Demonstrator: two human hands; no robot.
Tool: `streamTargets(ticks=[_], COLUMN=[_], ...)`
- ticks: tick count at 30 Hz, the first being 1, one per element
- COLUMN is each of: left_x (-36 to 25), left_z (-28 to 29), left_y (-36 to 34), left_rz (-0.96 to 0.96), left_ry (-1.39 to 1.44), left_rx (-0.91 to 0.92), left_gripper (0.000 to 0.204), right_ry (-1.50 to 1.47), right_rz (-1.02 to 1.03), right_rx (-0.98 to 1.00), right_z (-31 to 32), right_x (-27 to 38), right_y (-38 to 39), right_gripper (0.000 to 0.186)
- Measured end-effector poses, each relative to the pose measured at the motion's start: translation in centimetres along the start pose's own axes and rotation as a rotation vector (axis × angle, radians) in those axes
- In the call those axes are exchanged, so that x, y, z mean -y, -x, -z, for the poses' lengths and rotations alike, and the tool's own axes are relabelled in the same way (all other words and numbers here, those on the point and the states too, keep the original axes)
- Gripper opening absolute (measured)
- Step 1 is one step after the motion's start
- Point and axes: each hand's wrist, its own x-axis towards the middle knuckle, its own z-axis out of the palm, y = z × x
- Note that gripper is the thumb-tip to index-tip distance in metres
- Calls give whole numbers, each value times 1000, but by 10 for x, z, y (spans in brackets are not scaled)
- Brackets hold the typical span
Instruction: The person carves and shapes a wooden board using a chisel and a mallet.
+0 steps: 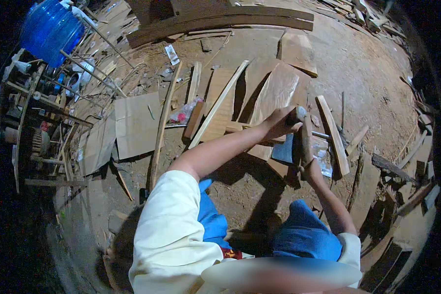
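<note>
My left hand (278, 123) is closed at the upper end of a thick wooden-handled tool (306, 142), beside its rounded greyish head. Lower down, the fingers of my right hand (310, 169) wrap round the handle. The tool stands roughly lengthwise between my hands; the exact kind of its head is hard to make out. Just beyond it, a broad pale wooden plank (278, 88) rests on the ground. A blue flat piece (282, 149) and a printed packet (322, 149) lie on either side of the handle, both partly covered.
Several loose boards and a long thin strip (220, 103) lie to the left of the plank. Flattened cardboard (138, 125) is farther left, near a wooden frame (27, 117) and a blue barrel (49, 32). Long beams (220, 24) lie across the back; scrap wood (392, 164) crowds the right.
</note>
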Motion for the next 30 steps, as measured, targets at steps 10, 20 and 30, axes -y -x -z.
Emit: streamTargets(ticks=[10,20,30], left_x=[7,27,54], left_z=[-5,-12,24], left_y=[-1,1,29], left_rz=[-114,18,524], left_ry=[-3,-208,-268], left_rx=[-69,192,655], left_gripper=[26,39,89], right_ry=[-361,-741,14], right_rz=[-204,695,874], right_rx=[282,96,-352], right_z=[-18,161,137], right_x=[-10,194,202], right_y=[-13,-52,-34], right_gripper=[45,44,23])
